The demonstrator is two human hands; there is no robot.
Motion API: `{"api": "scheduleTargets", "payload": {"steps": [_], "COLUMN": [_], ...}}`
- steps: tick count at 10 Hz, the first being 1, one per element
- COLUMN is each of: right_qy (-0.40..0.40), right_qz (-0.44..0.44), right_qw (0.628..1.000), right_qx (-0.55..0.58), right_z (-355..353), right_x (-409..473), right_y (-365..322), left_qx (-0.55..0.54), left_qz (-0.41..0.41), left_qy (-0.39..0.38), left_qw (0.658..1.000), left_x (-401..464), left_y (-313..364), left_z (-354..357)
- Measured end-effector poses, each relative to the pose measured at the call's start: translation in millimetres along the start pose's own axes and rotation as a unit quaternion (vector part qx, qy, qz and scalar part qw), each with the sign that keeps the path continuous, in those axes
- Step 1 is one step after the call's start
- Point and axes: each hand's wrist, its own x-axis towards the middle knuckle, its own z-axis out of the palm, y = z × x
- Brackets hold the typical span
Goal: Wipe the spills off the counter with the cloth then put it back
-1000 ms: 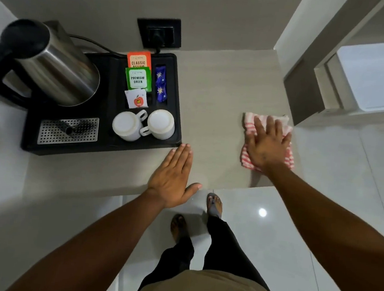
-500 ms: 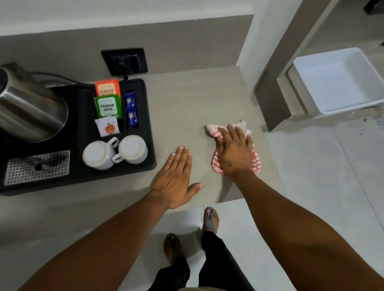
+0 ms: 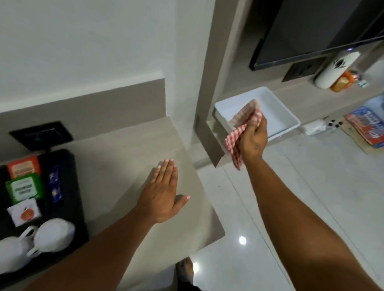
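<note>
My right hand (image 3: 254, 139) grips the red-and-white checked cloth (image 3: 235, 144) in the air, off the counter's right edge and in front of a white tray (image 3: 281, 116) that sits on a lower shelf. One end of the cloth sticks up over the tray, the other hangs below my wrist. My left hand (image 3: 161, 193) lies flat, palm down, fingers together, on the beige counter (image 3: 125, 153) near its right edge. No spill shows on the counter.
A black tray (image 3: 69, 204) at the counter's left holds tea sachets (image 3: 24, 184) and two white cups (image 3: 53, 233). A wall socket (image 3: 41, 134) sits behind it. A dark screen (image 3: 324, 29), a white bottle (image 3: 334, 69) and a box (image 3: 371, 126) lie beyond the white tray.
My right hand has lifted the cloth off the counter and carried it right, toward the white tray. The view has swung right, and the kettle has left the frame. My left hand stays flat.
</note>
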Motion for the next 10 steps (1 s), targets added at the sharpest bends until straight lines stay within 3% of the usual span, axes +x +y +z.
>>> {"api": "scheduleTargets", "payload": {"steps": [1,2,3,4,5,6,7,8,9,10], "right_qy": [-0.039,-0.093,-0.194,-0.205,-0.266,-0.309,-0.341,-0.353,-0.312,-0.196], "right_qz": [-0.014,0.009,0.051,-0.014,-0.04,-0.099,-0.096,-0.1,-0.104,-0.188], "right_qw": [0.998,0.996,0.979,0.947,0.91,0.818,0.777,0.766,0.811,0.874], "right_qx": [-0.038,-0.004,-0.024,-0.246,-0.315,-0.476,-0.52,-0.528,-0.483,-0.402], "right_z": [-16.7,-22.4,-11.1,12.2,41.1,63.0,74.1,72.2,66.6,63.3], "right_x": [52.0,101.0,145.1,174.9,184.5,179.7,174.6,175.3,170.3,139.2], "right_y": [-0.3,3.7,23.9,56.7,90.6,116.5,130.8,128.6,104.4,75.9], "left_qx": [0.003,-0.006,-0.027,-0.037,-0.045,-0.044,-0.054,-0.07,-0.072,-0.056], "left_qz": [0.013,0.013,0.005,-0.02,-0.047,-0.055,-0.065,-0.086,-0.096,-0.094], "left_qy": [0.003,0.003,0.018,0.018,0.005,0.006,0.01,0.003,-0.003,0.008], "left_qw": [1.0,1.0,0.999,0.999,0.998,0.997,0.996,0.994,0.993,0.994], "left_x": [26.5,48.2,65.3,76.5,86.2,93.4,99.6,100.5,101.0,100.1], "left_y": [6.6,9.8,8.2,2.3,-5.7,-11.9,-17.6,-22.2,-26.6,-30.6], "left_z": [-2.9,-2.5,0.9,7.7,13.5,18.0,19.9,21.1,17.5,6.4]}}
